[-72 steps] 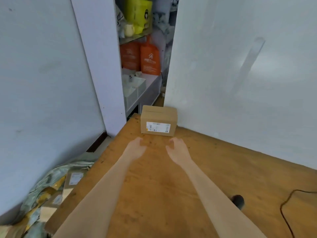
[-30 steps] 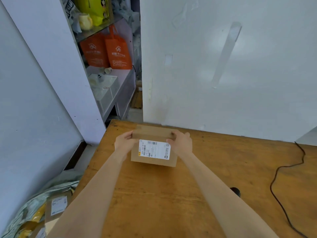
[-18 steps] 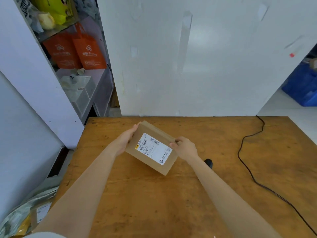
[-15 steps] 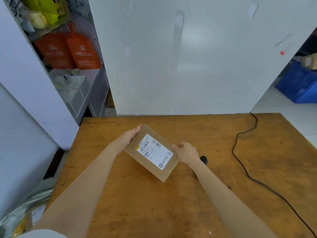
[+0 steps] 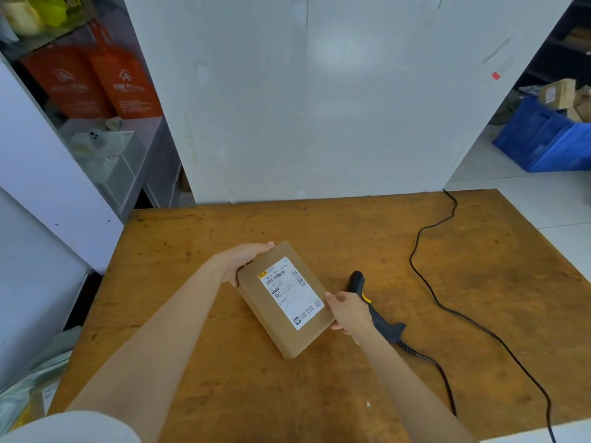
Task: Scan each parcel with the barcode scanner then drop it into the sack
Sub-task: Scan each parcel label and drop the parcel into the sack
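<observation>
A flat brown cardboard parcel (image 5: 283,298) with a white barcode label facing up is held over the middle of the wooden table (image 5: 319,225). My left hand (image 5: 244,259) grips its far left edge. My right hand (image 5: 348,311) holds its near right edge. A black barcode scanner (image 5: 371,305) with a yellow trigger lies on the table just right of my right hand, partly hidden behind it. The sack (image 5: 22,394), pale green and holding other parcels, shows at the bottom left below the table edge.
The scanner's black cable (image 5: 428,282) loops across the right half of the table. A white wall panel (image 5: 319,91) stands behind the table. Shelves with orange bags (image 5: 96,81) are at the left; a blue crate (image 5: 550,135) of boxes is at the far right.
Both hands took the parcel from the table's far corner, turned its label up and carried it nearer. My view swung right, and the scanner now shows beside my right hand.
</observation>
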